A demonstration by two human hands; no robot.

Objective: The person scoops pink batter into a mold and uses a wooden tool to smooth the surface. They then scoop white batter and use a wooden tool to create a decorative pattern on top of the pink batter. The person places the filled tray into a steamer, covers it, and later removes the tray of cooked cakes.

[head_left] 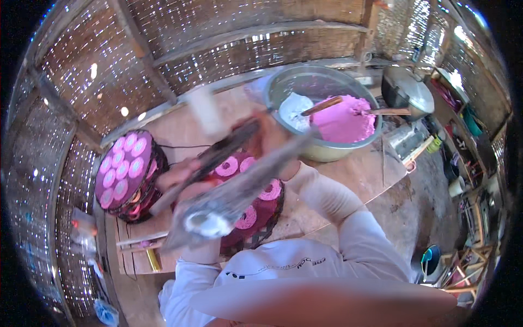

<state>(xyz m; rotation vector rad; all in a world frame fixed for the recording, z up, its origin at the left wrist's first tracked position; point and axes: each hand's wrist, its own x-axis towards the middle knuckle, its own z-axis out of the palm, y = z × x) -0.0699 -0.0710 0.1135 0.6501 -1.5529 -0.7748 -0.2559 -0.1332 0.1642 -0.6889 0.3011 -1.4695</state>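
Both hands are raised over the table, gripping a long wooden press (pixel 245 182) made of two boards, blurred by motion. White paste fills a round spot on its near board. My left hand (pixel 182 175) is closed around the darker board's lower left part. My right hand (pixel 268 136) is closed near the upper right end, its fingers smeared. Beneath the press lies a round dark magenta tray (pixel 267 211) bearing several pink dough rings (pixel 271 189). To the right of my right hand stands a big basin (pixel 332 151) of pink dough (pixel 346 122) and white dough (pixel 294 108).
A stack of round trays (pixel 128 171) with pink-and-white rings stands at the left. Two wooden-handled tools, including a near paddle (pixel 321 106), rest in the basin. A lidded metal pot (pixel 411 95) is at the far right, and a woven wall (pixel 245 46) runs behind the table.
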